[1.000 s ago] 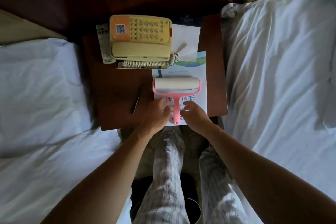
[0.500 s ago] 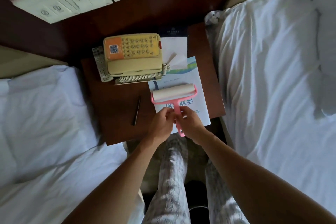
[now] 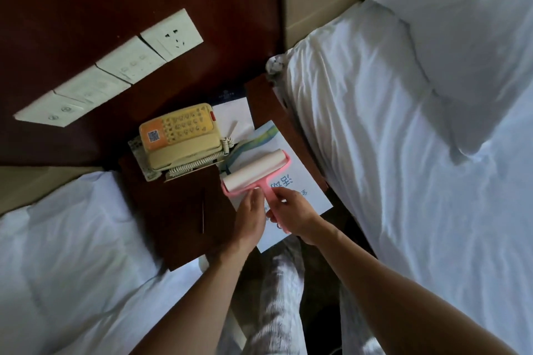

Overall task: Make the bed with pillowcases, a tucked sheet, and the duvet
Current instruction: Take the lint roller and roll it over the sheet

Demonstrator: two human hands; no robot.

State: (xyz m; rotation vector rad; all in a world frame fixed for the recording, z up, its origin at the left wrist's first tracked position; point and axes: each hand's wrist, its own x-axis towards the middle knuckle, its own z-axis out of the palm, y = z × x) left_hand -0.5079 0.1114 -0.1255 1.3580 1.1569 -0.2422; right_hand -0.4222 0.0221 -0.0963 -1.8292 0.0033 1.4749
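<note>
A pink lint roller (image 3: pixel 259 174) with a white roll lies on a leaflet (image 3: pixel 300 196) on the dark nightstand (image 3: pixel 184 216) between two beds. My right hand (image 3: pixel 294 212) grips the roller's pink handle. My left hand (image 3: pixel 251 215) touches the roller frame where the handle joins it, fingers curled at it. The right bed (image 3: pixel 403 181) has a white sheet and a white pillow (image 3: pixel 467 55) at its head. The left bed (image 3: pixel 66 253) is covered in white bedding.
A beige telephone (image 3: pixel 181 138) with a coiled cord stands at the back of the nightstand, beside a notepad (image 3: pixel 233 115). A pen (image 3: pixel 203 215) lies left of the leaflet. Wall switches and a socket (image 3: pixel 115 72) sit on the dark panel above. My legs stand between the beds.
Both hands closed in on the roller's handle from either side, and the right hand took hold of it. The view tilted and turned toward the right bed.
</note>
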